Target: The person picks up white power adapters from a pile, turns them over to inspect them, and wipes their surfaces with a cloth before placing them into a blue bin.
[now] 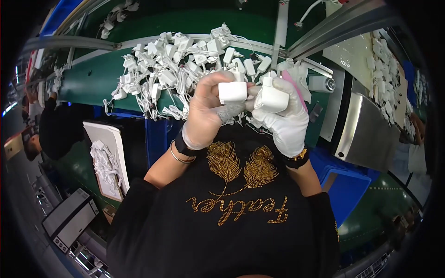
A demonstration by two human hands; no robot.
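Observation:
My left hand (204, 110), in a thin pale glove with grey wrapping at the thumb, is closed on a white plug-in power adapter (233, 92). Close beside it, my right hand (289, 125) in a white glove grips a second white power adapter (271, 99), its pins pointing away from me. Both adapters are held up side by side in front of my chest. Behind them a large heap of white power adapters (167, 76) with bundled cables spreads over the green bench (88, 90).
A metal rail (199, 38) runs along the bench's back. To the right stand a white cylindrical can (321, 84), a steel box (366, 132) and a blue bin (345, 185). On the left, a white tray (118, 153) holds white cables, and another person (58, 127) is beyond.

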